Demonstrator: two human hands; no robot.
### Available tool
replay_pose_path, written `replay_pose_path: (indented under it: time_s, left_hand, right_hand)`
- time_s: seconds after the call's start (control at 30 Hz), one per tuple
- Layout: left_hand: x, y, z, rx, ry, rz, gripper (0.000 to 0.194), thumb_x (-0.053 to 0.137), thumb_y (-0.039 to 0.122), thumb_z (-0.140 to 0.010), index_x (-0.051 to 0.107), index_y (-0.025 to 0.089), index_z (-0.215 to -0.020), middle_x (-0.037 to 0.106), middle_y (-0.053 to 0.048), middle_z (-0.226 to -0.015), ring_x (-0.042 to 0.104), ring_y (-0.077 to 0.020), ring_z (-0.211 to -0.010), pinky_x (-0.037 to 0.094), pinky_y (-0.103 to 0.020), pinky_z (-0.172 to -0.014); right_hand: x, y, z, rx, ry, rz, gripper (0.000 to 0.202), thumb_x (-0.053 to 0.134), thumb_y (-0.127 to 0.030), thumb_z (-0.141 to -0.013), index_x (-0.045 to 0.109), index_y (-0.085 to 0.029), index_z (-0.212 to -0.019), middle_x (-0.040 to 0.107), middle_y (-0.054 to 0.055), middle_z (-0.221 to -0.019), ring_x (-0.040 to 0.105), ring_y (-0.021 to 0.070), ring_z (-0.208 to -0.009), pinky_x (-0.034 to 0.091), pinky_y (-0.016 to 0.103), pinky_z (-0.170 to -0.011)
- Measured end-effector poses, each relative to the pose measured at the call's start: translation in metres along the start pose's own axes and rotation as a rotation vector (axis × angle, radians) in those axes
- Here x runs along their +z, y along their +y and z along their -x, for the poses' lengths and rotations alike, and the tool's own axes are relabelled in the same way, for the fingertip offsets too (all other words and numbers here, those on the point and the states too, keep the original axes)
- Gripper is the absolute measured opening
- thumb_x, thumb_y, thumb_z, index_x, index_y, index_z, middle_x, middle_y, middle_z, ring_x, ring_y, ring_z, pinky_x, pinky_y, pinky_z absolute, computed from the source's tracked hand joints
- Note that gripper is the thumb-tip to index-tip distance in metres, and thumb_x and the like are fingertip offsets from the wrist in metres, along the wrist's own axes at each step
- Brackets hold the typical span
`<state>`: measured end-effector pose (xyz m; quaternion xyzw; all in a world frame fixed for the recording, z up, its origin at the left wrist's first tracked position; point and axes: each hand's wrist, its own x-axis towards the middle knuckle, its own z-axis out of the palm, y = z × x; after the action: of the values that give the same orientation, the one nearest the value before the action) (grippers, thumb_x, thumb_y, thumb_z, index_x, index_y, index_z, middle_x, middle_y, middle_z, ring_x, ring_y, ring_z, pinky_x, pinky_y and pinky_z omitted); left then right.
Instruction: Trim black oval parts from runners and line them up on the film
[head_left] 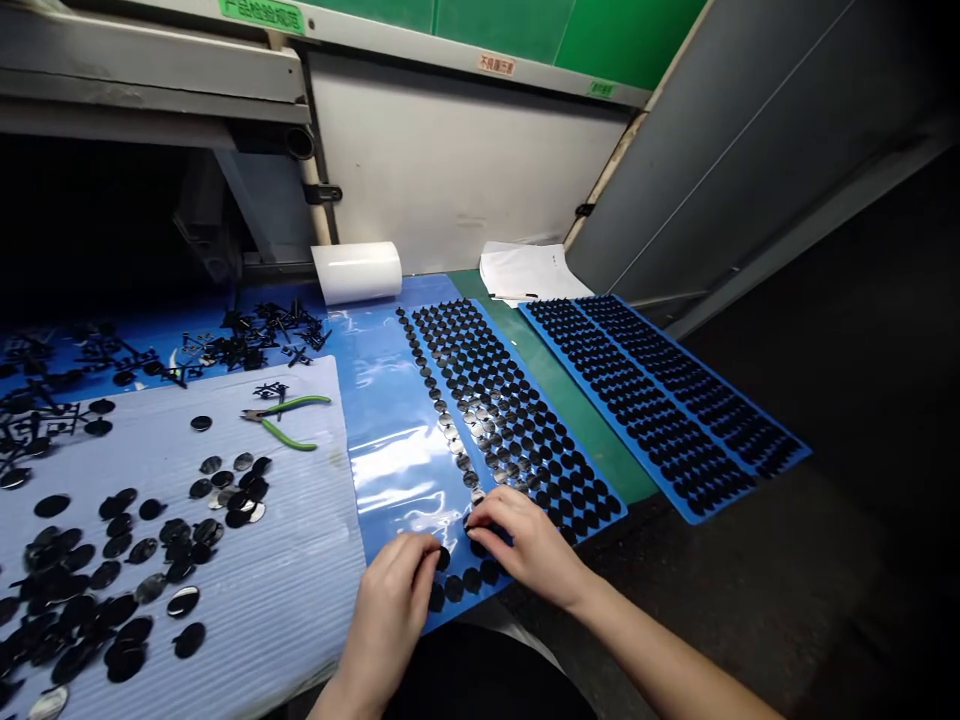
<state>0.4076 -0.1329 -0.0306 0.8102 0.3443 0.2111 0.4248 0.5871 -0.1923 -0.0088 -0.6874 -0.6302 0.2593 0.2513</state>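
A blue sheet lies at about 6 o'clock in the head view, its right half covered in close rows of black discs that run from the near edge back toward 12 o'clock. At its near end both hands work on the lowest rows. The left hand rests palm down at the sheet's near edge, fingers curled with the tips touching a disc; whether it actually pinches one cannot be told. The right hand, just beside it at 3 o'clock, has its fingertips pressed down on the discs of the same rows (a grip, if any, is hidden under the fingers).

At 9 o'clock from the hands lies a pale ribbed board strewn with loose discs, some shiny, some dull. Green-handled pliers sit at the board's far edge. Beyond them, at about 10 o'clock, black plastic scraps are scattered over the blue table.

At 12 o'clock a white roll lies against the back wall, with white papers to its right. At 2 o'clock, across a green strip, two more filled blue sheets lie side by side.
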Motion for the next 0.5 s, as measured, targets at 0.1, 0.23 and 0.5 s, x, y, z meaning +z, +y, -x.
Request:
replay_pose_path:
  time_s: [0.1, 0.23, 0.5]
  left_hand:
    - [0.011, 0.003, -0.005, -0.035, -0.008, -0.050, 0.012, 0.043, 0.018, -0.082, 0.054, 0.021, -0.080, 0.058, -0.002, -0.079, 0.054, -0.0172, -0.078, 0.043, -0.030, -0.068]
    - [0.021, 0.002, -0.004, -0.102, 0.005, -0.117, 0.014, 0.041, 0.018, -0.083, 0.054, 0.021, -0.078, 0.056, -0.003, -0.077, 0.053, -0.0183, -0.076, 0.043, -0.032, -0.068]
    - [0.027, 0.006, -0.002, -0.162, 0.021, -0.224, 0.017, 0.039, 0.020, -0.083, 0.056, 0.020, -0.079, 0.053, -0.003, -0.076, 0.050, -0.0179, -0.076, 0.041, -0.031, -0.068]
  right_hand:
    - [0.006, 0.004, 0.003, -0.061, 0.071, 0.044, 0.005, 0.054, -0.019, -0.080, 0.058, -0.020, -0.082, 0.059, 0.003, -0.085, 0.049, 0.0178, -0.087, 0.038, 0.033, -0.078]
    - [0.014, 0.012, 0.005, -0.097, 0.148, 0.099, 0.003, 0.060, -0.024, -0.077, 0.061, -0.022, -0.076, 0.058, 0.001, -0.083, 0.048, 0.0170, -0.085, 0.037, 0.031, -0.076]
    - [0.028, 0.017, 0.005, -0.067, 0.146, 0.108, 0.010, 0.056, -0.030, -0.079, 0.063, -0.025, -0.076, 0.058, 0.000, -0.075, 0.045, 0.0180, -0.080, 0.030, 0.033, -0.072]
